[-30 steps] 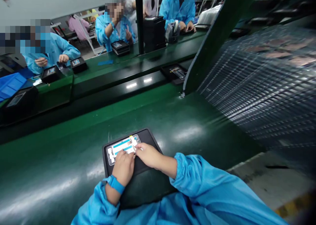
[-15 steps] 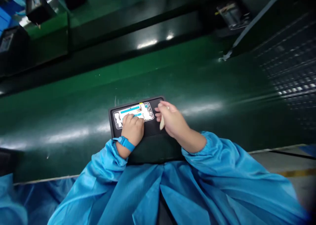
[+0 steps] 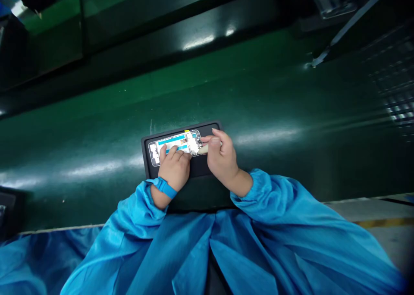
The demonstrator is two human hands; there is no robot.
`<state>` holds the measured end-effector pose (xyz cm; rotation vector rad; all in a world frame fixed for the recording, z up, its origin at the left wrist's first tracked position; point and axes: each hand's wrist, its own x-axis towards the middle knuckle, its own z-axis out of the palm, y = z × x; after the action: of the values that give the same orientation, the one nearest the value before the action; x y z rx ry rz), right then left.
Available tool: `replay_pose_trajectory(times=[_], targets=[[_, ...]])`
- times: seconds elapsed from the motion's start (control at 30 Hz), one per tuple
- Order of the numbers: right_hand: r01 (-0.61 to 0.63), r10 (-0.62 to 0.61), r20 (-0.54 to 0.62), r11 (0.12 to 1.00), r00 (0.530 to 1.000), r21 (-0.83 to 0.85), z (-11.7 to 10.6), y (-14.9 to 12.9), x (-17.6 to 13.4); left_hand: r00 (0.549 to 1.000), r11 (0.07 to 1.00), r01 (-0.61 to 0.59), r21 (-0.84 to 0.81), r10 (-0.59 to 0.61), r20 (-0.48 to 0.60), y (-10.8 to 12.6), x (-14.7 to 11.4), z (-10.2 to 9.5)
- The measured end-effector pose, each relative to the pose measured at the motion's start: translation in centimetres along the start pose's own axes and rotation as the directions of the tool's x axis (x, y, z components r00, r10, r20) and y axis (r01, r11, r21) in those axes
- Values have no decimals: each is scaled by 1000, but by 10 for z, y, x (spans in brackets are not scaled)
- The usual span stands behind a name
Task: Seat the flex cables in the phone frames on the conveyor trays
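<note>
A smartphone with its inside exposed [image 3: 193,143] lies in a shallow black tray [image 3: 207,169]. White parts and blue strips show on it. My left hand [image 3: 174,169], with a blue band at the wrist, rests on the phone's near edge, fingers apart and lying over it. In my right hand [image 3: 224,159] is a cream-coloured pointed stick [image 3: 204,149], pinched between the fingers. Its tip points left and meets the phone's right end by the small parts there. Whether the tip presses on a part, I cannot tell.
The tray stands on a green work surface [image 3: 97,135]. Beyond it runs a dark raised ledge [image 3: 155,49]. Another device [image 3: 336,1] sits at the far right by a thin slanted bar [image 3: 352,25]. A dark box [image 3: 11,211] is at the left edge.
My right hand has moved left to the phone, and the stick has swung from pointing down to pointing left, its tip now at the phone. My left hand stays on the phone.
</note>
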<state>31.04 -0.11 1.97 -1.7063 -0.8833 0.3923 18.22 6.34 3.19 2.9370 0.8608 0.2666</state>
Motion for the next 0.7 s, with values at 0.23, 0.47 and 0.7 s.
replay_pose_trajectory(times=[0.23,0.47,0.7], targets=[[195,-195,-90,981,977,-12,2,4,-2,1000,1000,1,28,-1,11,2,2,-4],[267,-265,-83,964,961,3,2,4,-2,999,999,30,29,-31,33,6,2,-5],[287,-288,-31,957,957,-44,0,1,-1,997,999,50,2,-50,53,6,1,-5]])
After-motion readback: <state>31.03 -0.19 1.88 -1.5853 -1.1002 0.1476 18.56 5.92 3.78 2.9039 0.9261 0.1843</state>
